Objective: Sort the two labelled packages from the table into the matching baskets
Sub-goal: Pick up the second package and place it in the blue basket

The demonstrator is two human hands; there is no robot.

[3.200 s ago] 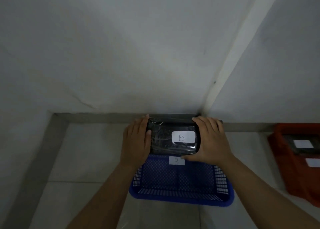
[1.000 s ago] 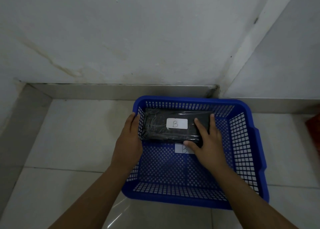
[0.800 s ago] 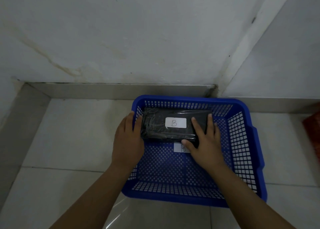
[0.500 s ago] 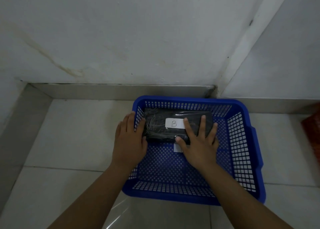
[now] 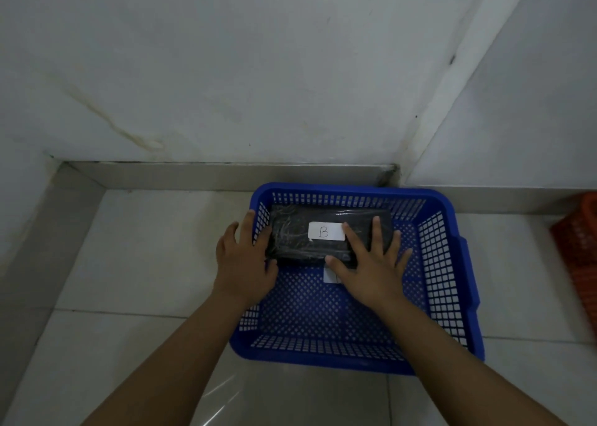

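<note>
My right hand (image 5: 371, 274) lies spread flat on package B (image 5: 310, 238), left hand (image 5: 245, 264) open beside it; package sits inside the blue basket (image 5: 452, 264); placement step, next: withdraw both hands

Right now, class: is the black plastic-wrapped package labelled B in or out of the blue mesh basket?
In: the black plastic-wrapped package lies within the blue mesh basket walls, at its far end.

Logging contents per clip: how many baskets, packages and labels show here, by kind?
Baskets: 2, blue basket and orange basket at the right edge
Packages: 1, black package in the blue one
Labels: 2, B label on it, basket label half hidden
Total: 5
</note>
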